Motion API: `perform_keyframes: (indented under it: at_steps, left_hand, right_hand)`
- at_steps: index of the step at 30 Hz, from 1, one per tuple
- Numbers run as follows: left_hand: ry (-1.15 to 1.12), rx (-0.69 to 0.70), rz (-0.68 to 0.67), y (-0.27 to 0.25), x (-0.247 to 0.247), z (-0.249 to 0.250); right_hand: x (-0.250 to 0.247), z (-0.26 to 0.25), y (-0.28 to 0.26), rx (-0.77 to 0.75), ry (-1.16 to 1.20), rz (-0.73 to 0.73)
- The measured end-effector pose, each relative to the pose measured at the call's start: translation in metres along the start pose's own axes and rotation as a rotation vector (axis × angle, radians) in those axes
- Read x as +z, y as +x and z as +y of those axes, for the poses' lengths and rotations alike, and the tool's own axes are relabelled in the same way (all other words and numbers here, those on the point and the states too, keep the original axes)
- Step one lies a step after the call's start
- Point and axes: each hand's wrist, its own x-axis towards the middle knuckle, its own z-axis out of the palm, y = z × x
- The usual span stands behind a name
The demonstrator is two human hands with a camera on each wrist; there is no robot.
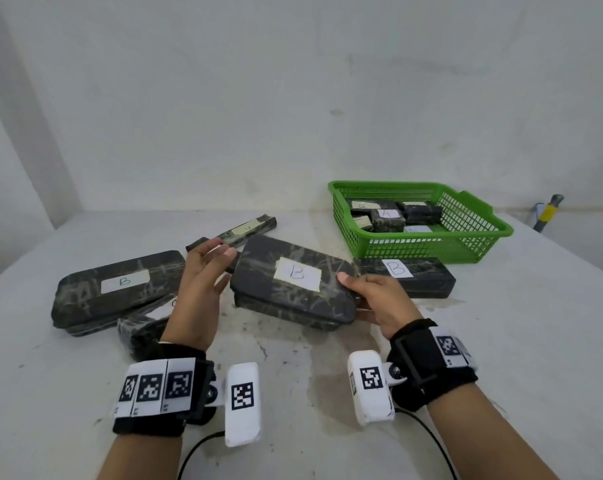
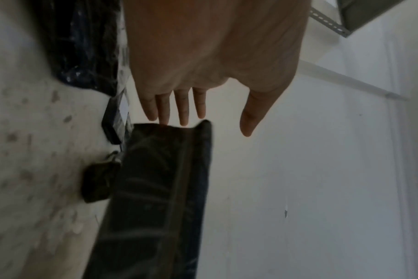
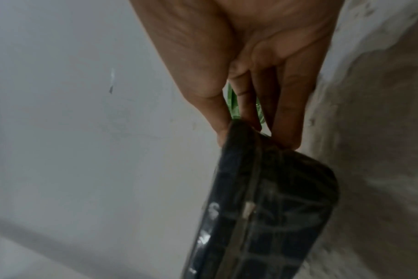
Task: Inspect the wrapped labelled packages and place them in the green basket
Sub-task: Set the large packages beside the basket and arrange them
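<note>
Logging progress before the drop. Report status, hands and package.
Right hand grips held B package; left hand open at its far end. Green basket part filled. Another B package lies between.

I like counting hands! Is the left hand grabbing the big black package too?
No, the left hand is open beside the package; only the right hand grips it.

Left hand (image 1: 199, 289) open, fingers straight; right hand (image 1: 379, 299) pinching, thumb on top.
</note>
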Motion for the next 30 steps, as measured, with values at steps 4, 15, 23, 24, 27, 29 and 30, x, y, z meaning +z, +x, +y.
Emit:
perform_keyframes:
  at_steps: [4, 15, 23, 24, 27, 29, 30]
  left_hand:
    - [-0.128, -0.079, -0.096, -0.003, 0.008, -0.003]
    - [-0.133, -0.043, -0.068, -0.004, 0.012, -0.011]
    - [-0.133, -0.13, -0.139, -0.006, 0.01, -0.01]
    - [-0.095, -0.129, -0.14, -0.006, 0.01, -0.011]
    - [-0.022, -0.108, -0.132, -0.007, 0.014, -0.012]
    - [-0.016, -0.105, -0.131, -0.008, 0.015, -0.011]
    - [-0.023, -0.11, -0.127, -0.009, 0.015, -0.011]
  right_hand:
    - [0.0, -0.016, 0.003, -0.133, 0.077, -0.01]
    - [0.013, 0.0, 0.006, -0.254, 0.247, -0.223]
    - [0.006, 0.003, 0.0, -0.328, 0.263, -0.282]
    - [0.005, 0.003, -0.001, -0.321, 0.271, -0.291]
    - [0.005, 0.007, -0.002, -0.283, 0.283, -0.306]
    - [0.01, 0.009, -0.005, -0.272, 0.226, -0.277]
    - [0.013, 0.01, -0.006, -0.284, 0.187, -0.247]
